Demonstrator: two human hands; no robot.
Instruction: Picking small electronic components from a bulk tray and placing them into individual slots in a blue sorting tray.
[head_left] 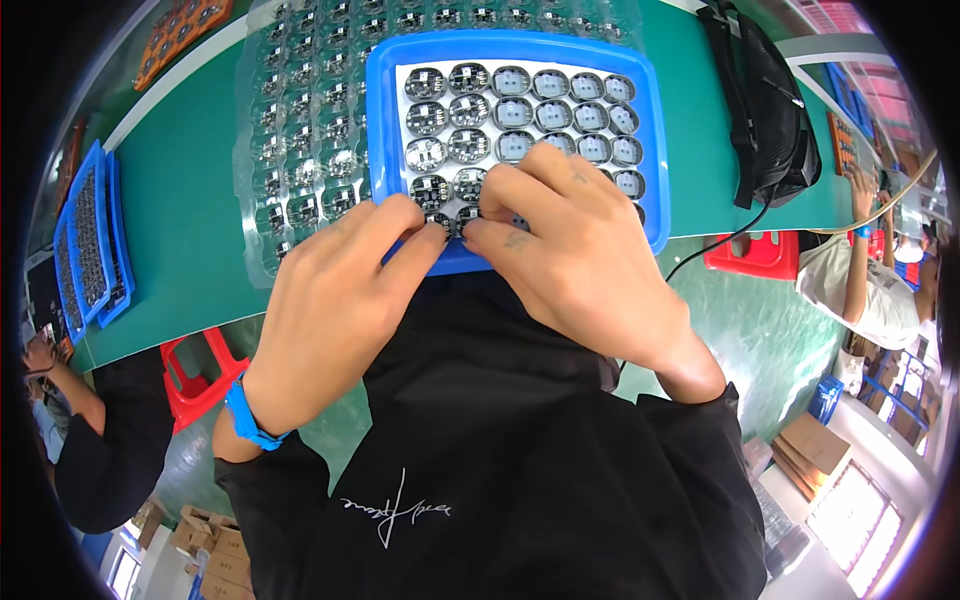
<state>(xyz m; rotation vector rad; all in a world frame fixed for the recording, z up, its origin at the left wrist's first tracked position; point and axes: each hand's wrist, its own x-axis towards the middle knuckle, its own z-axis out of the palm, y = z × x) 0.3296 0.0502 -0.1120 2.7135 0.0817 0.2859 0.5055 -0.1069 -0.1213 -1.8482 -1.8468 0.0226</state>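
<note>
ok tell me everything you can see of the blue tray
The blue tray is a shallow rectangle with rounded corners and a raised rim, apparently plastic. It lies flat on the green table, seemingly overlapping a clear moulded sheet. A white liner inside carries rows of round, dark-rimmed parts, the two left columns showing circuit boards. The left hand and right hand reach over its near side, contact unclear.

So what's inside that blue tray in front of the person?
Rows of round dark cases sit inside the blue tray. The two left columns hold small circuit boards; other visible cases show greyish interiors. The left hand and right hand hide parts of the nearest rows.
</note>
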